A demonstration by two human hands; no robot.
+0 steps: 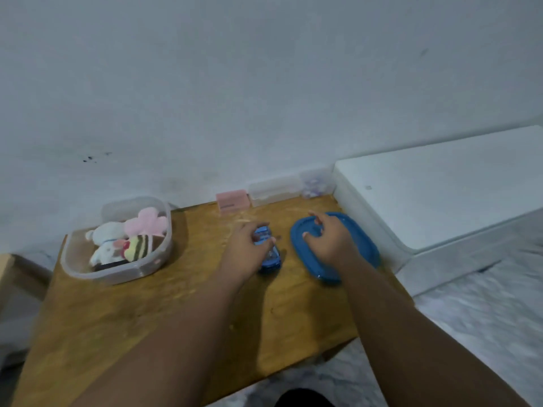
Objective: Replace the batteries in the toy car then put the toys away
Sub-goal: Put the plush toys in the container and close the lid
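Observation:
A small blue toy car (pixel 269 254) stands on the wooden table (pixel 123 312), near the middle. My left hand (pixel 245 251) lies over it with fingers curled around its sides. To the right a blue container lid (pixel 332 254) lies flat on the table. My right hand (pixel 329 239) rests on top of the lid with fingers loosely spread. At the table's left a clear plastic container (pixel 117 239) holds several plush toys, among them a pink one (pixel 147 223) and a striped one (pixel 141 246).
A pink box (pixel 233 201) and two clear plastic boxes (pixel 276 189) stand along the wall at the table's back edge. A white low cabinet (pixel 435 195) adjoins the table on the right. Marbled floor shows at the lower right.

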